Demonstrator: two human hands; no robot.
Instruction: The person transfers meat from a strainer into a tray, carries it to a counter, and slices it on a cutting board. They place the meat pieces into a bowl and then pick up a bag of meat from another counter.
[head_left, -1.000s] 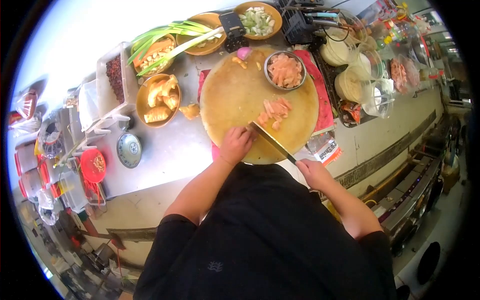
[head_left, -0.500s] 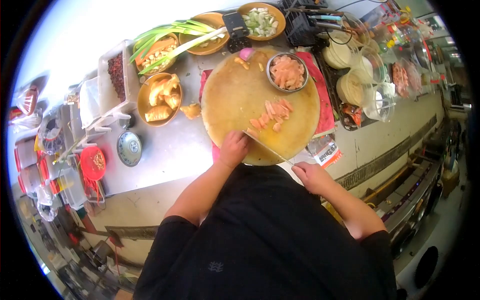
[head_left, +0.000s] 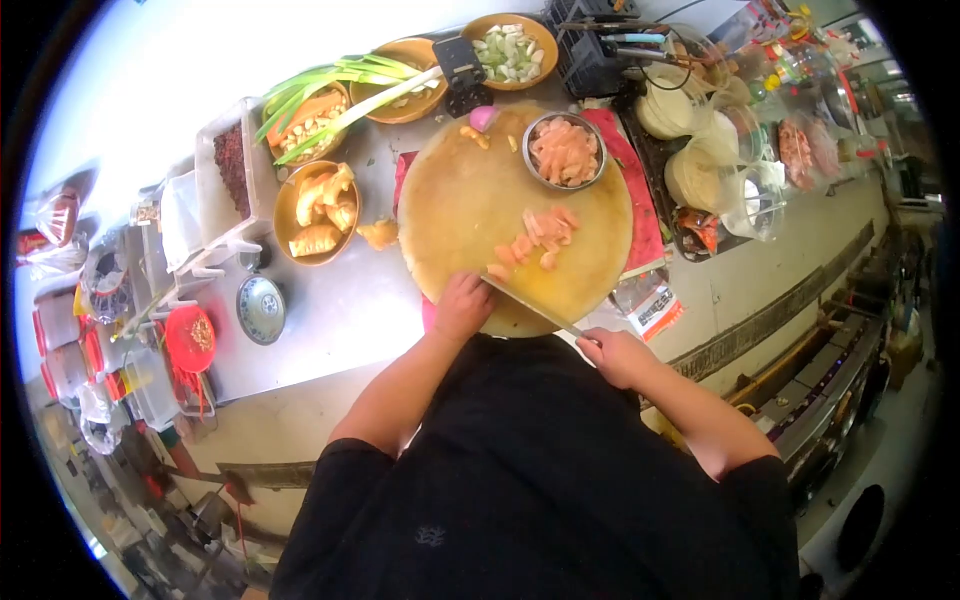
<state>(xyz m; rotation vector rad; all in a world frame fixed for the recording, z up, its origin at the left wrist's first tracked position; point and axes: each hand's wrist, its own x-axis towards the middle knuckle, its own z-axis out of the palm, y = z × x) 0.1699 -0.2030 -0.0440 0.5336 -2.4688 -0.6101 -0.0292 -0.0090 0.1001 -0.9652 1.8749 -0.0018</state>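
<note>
My right hand (head_left: 612,357) is closed round the handle of a kitchen knife (head_left: 536,306). The blade slants across the near part of a round chopping board (head_left: 455,205), its tip end by my left hand (head_left: 466,303). That hand's fingers are curled on the board's near left edge; whatever lies under them is hidden. A small slice of pale pink meat (head_left: 497,271) lies just past the blade near my left fingertips. More meat slices (head_left: 546,228) form a loose group farther up the board. At the board's far right stands a metal bowl (head_left: 531,172) of meat pieces.
Ginger pieces (head_left: 475,136) and a purple onion piece (head_left: 482,118) lie at the board's far edge. To the left stand a bowl of ginger (head_left: 285,222), scallions (head_left: 375,100) across bowls, and a patterned bowl (head_left: 261,309). Plastic tubs (head_left: 695,178) line the right side.
The knife blade has tilted, so more of its flat face shows. Both hands stay in nearly the same places, and the whole view has shifted slightly.
</note>
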